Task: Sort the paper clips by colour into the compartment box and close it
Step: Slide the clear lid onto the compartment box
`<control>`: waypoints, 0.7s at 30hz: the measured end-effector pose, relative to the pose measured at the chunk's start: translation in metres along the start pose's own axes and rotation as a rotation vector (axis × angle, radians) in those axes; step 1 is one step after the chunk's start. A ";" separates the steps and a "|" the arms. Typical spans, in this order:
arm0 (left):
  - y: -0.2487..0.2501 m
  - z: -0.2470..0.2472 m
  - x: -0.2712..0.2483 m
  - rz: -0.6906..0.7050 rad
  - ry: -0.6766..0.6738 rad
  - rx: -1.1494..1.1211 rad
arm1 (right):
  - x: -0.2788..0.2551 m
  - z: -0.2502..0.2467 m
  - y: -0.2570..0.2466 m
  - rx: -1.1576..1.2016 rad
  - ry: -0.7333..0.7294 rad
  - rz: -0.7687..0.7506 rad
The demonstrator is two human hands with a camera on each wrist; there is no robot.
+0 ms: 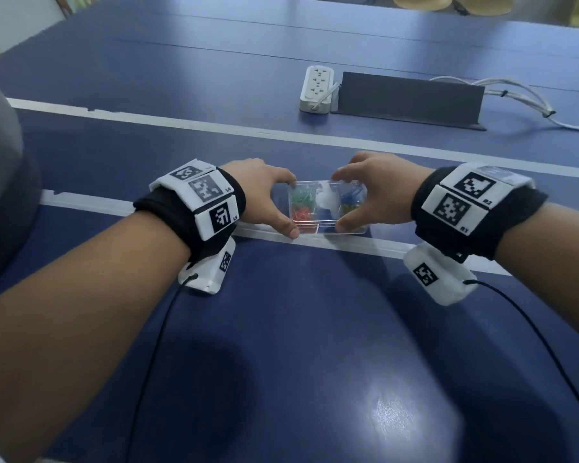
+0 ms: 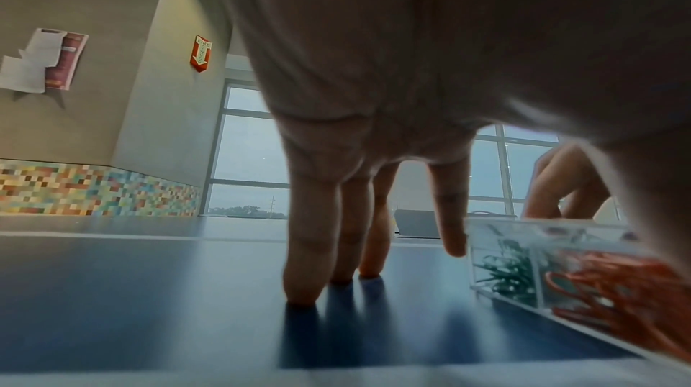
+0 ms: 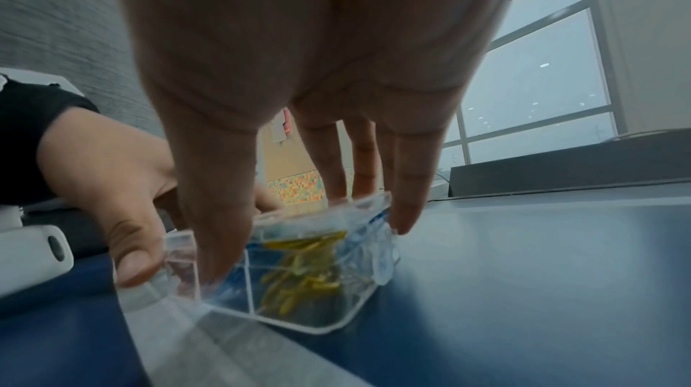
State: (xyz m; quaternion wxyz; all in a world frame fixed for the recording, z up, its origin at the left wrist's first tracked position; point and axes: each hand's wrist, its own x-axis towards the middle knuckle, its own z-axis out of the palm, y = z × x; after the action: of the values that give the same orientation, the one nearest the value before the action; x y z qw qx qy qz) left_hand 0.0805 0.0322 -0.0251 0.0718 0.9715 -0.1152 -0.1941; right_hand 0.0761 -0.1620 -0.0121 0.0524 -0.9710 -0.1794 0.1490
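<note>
At table centre, my left hand [image 1: 264, 195] and right hand [image 1: 375, 192] pinch the compartment box [image 1: 328, 225] from 9 and 3 o'clock. Clips lie sorted in 4 colours (lid seemingly down); I judge only final closing remains.

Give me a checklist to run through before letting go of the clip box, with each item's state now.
1. Clips sorted by colour: ok; green clips, red clips, blue clips and yellow clips each sit apart.
2. No loose clips on the table: ok.
3. Both hands on the box: ok; left hand and right hand grip its ends.
4. Lid shut all round: cannot tell.
5. Box flat on the table: ok.
</note>
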 end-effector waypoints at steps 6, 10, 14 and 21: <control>0.002 0.000 0.003 -0.030 -0.029 0.022 | 0.001 0.003 0.005 0.070 0.006 0.028; 0.005 0.000 0.001 -0.055 -0.034 0.014 | 0.000 0.003 0.006 0.133 0.001 0.048; 0.008 0.001 0.001 -0.069 -0.029 0.029 | -0.002 0.005 0.007 0.163 0.009 0.057; 0.017 -0.003 0.003 -0.088 -0.050 0.109 | -0.004 0.009 0.010 0.206 0.003 0.074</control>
State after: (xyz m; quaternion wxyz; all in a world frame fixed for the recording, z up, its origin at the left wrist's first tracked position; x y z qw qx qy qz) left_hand 0.0812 0.0155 -0.0207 0.0072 0.9730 -0.0846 -0.2146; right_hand 0.0734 -0.1723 -0.0212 0.1464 -0.9666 -0.1274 0.1671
